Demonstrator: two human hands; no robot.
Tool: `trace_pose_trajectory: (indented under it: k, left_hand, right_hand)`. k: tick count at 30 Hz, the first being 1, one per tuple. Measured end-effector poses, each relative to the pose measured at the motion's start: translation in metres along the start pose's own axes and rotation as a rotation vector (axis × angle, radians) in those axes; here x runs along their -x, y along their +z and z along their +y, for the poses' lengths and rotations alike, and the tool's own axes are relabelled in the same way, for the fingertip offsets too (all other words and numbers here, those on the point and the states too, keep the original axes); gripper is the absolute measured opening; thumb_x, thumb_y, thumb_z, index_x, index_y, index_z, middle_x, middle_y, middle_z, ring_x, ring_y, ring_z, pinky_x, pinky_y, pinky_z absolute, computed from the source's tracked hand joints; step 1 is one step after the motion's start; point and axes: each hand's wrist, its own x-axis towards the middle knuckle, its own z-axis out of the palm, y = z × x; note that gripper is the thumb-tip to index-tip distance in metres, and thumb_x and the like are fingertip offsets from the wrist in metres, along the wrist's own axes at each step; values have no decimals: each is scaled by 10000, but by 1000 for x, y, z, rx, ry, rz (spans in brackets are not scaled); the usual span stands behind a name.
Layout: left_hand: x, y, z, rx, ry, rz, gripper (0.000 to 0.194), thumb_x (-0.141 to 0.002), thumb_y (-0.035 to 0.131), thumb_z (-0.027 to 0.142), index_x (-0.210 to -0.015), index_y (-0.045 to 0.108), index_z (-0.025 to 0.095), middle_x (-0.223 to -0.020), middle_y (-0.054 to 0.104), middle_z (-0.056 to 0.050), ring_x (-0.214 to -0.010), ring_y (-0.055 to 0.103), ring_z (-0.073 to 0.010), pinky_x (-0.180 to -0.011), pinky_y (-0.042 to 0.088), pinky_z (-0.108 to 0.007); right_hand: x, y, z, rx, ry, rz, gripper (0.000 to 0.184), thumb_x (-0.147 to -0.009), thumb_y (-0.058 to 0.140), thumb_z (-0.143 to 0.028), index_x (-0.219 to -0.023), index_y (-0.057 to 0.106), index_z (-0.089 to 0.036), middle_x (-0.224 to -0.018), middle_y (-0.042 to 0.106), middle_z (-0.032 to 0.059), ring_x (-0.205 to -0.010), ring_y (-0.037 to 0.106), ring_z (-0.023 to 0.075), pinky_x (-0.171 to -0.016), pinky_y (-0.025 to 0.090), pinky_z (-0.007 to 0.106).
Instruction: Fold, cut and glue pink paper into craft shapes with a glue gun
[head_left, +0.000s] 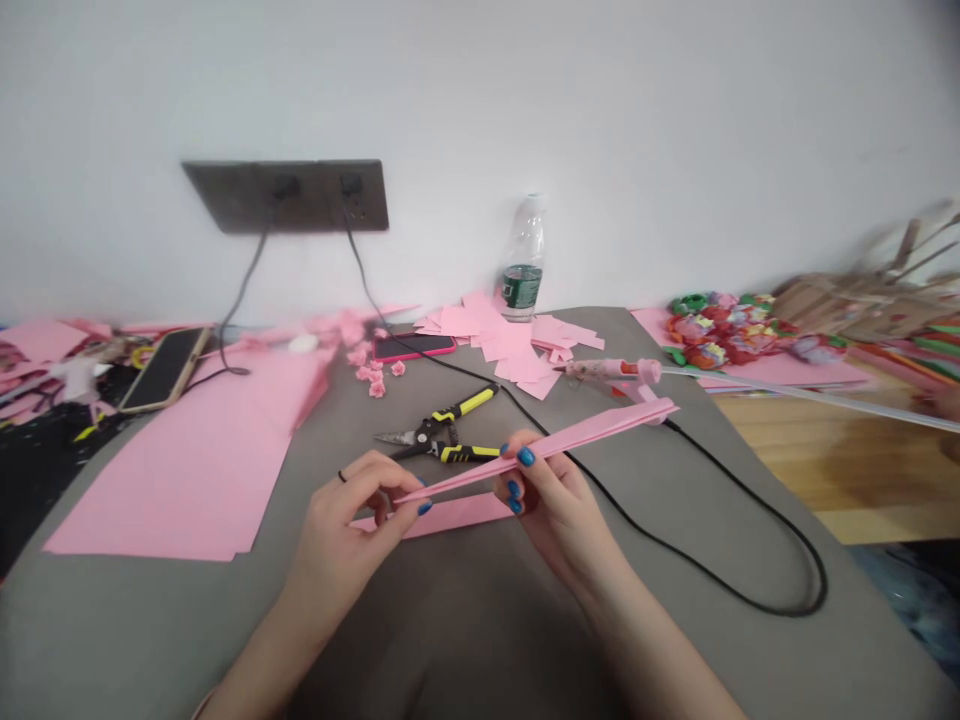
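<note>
Head view looks down on two bare hands working a narrow pink strip [570, 441] of paper, which looks folded lengthwise and is held in the air above a grey cover [709, 480]. The left hand [337, 530] is clamped on the strip's near end, pinching it between thumb and fingers, and the right hand [555, 495] is clamped further along, its blue-painted fingertips [526, 457] pressing on the paper. The hands stand apart, with the strip bridging them and its far end pointing off toward a pink glue gun [609, 372]. A second pink band [450, 516] lies just below the left hand (whether it is part of the same strip, the view cannot settle).

Firm pinches near the fold seem right here: running thumb and fingers evenly along the crease, rather than tugging at the ends, should keep the paper from buckling.

Just beyond the hands lie yellow-and-black snips [442, 437], and a black cable [720, 540] loops across the cover. Farther off are pink sheets [165, 460], loose pink squares [502, 345], small paper blossoms [375, 378], a phone [414, 347] in a pink case and a water bottle [523, 262] against the wall. A heap of finished-looking colourful flowers [727, 332] sits to the right, above a wooden floor [832, 450].
</note>
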Motion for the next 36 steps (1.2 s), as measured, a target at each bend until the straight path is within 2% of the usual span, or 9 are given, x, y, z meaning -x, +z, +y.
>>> trace_pose_trajectory:
  k: [6,13,18,21,24,28,33,36]
  left_hand:
    - [3,4,-6,60,10,22,105,-870,665,168,-777,683,214,-735,647,4,-631,611,-115,-520,487,-187]
    - [3,10,-12,-144,262,136,157,-911,623,103,-803,624,218,-774,636,10,-666,605,-114,-605,493,-216]
    - [4,12,-10,-256,295,197,170,-930,607,117,-807,643,229,-811,656,3,-676,632,-118,-614,510,-223]
    - [5,12,-11,-259,308,263,171,-906,629,78,-833,656,230,-837,652,6,-688,635,-115,-595,504,-217]
    - [7,12,-13,-265,342,303,191,-896,640,39,-865,654,227,-869,642,8,-737,637,-113,-649,518,-219]
    - [9,11,-13,-309,386,292,199,-909,622,18,-889,639,216,-885,642,4,-796,646,-119,-753,533,-230]
    - [5,7,-12,-318,432,270,171,-922,615,51,-886,645,216,-891,684,-11,-818,666,-145,-777,546,-266]
    - [1,6,-12,-271,400,214,171,-918,625,55,-858,638,215,-871,711,-3,-814,698,-141,-760,553,-254]
  right_hand:
    - [2,-2,1,8,-5,-9,414,-722,844,-560,-803,631,-214,-528,449,-73,-490,375,101,-473,298,222]
    - [5,-5,2,38,-45,36,414,-728,846,-562,-799,643,-208,-522,481,-63,-486,408,99,-469,324,209]
    - [18,-2,3,146,-177,57,371,-788,806,-556,-792,669,-211,-576,539,-34,-514,487,122,-480,403,234]
    - [30,-1,8,168,-213,63,331,-825,780,-541,-849,682,-226,-604,591,-19,-531,538,139,-495,452,250]
    - [39,1,13,155,-232,68,286,-852,766,-516,-887,689,-243,-630,630,-10,-557,573,147,-514,480,254]
    - [44,4,14,117,-268,50,241,-863,772,-482,-893,711,-250,-638,640,-11,-563,585,132,-511,477,229]
    - [36,7,8,79,-270,86,288,-825,798,-511,-826,716,-235,-579,603,-23,-521,548,117,-479,453,209]
    - [30,7,6,51,-239,91,329,-794,814,-541,-810,709,-229,-561,588,-29,-500,519,111,-470,441,208]
